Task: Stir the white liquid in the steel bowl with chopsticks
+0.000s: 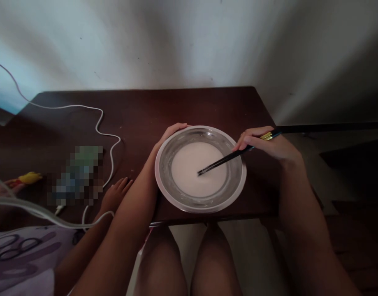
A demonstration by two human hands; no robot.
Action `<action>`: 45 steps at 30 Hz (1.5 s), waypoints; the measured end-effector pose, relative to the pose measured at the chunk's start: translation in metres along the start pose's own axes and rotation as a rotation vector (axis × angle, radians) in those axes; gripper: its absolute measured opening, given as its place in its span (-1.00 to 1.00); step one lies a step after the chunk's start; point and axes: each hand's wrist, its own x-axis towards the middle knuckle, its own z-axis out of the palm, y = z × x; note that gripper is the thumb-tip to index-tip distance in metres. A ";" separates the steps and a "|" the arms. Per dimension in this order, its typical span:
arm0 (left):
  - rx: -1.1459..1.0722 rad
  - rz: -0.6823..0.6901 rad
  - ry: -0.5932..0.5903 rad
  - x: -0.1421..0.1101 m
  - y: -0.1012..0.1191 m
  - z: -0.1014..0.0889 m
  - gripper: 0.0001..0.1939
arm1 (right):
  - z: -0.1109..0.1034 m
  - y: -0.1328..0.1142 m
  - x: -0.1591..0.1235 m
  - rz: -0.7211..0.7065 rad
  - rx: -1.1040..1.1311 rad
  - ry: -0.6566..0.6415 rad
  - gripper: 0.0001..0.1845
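A steel bowl holding white liquid sits near the front edge of a dark wooden table. My left hand curls around the bowl's far left rim. My right hand pinches a pair of dark chopsticks with gold bands. Their tips dip into the white liquid near the bowl's middle.
Another person's small hand rests flat on the table at the left, with a patterned sleeve below. A white cable snakes across the table. A yellow toy lies at the far left. A pale wall stands behind; my knees show below the table edge.
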 end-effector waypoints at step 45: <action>-0.020 -0.020 -0.010 -0.004 0.003 0.005 -0.64 | 0.000 -0.004 -0.001 0.015 0.028 0.015 -0.65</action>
